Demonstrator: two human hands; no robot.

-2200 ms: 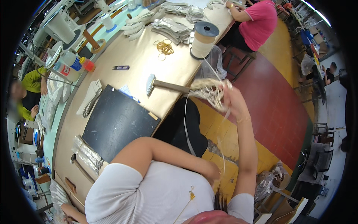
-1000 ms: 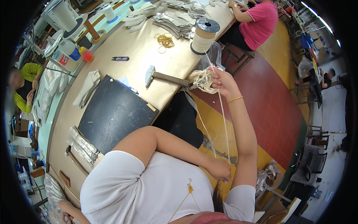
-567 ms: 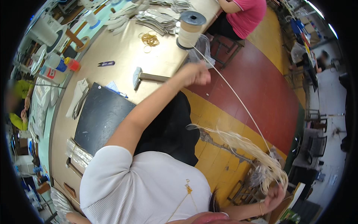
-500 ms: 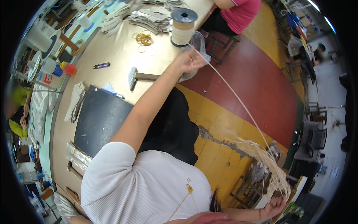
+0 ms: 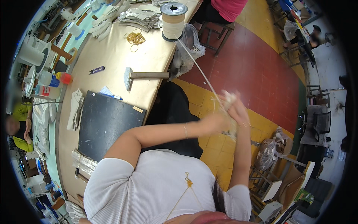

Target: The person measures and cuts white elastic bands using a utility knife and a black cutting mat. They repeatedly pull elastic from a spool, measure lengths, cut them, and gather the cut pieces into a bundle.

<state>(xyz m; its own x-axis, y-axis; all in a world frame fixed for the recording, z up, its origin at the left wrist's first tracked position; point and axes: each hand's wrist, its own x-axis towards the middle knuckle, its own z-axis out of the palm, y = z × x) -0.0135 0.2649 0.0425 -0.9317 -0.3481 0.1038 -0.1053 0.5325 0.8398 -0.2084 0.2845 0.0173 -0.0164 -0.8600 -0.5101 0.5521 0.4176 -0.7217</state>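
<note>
A pale cord [image 5: 199, 67] runs taut from a large spool [image 5: 173, 23] at the table's far edge down to both my hands. My right hand [image 5: 238, 111] is raised in front of me, with cream strands in its bent fingers. Close against it on the left is my left hand [image 5: 215, 125], smeared by motion so its fingers cannot be made out. A few loose cord ends [image 5: 232, 133] show below, between the hands; the rest of the bundle is hidden or blurred.
The table [image 5: 112, 65] holds a hammer [image 5: 149, 75], purple thread snips [image 5: 97, 70], gold rings of cord [image 5: 135, 38], a black mat [image 5: 108, 123] and grey cut pieces [image 5: 140, 18]. Plastic bags [image 5: 266, 153] and stools stand right. A person in pink [image 5: 229, 9] sits beyond.
My left hand has moved from beside the spool down and right to meet the right hand. My right hand has risen from the lower right, bringing the cord bundle inward.
</note>
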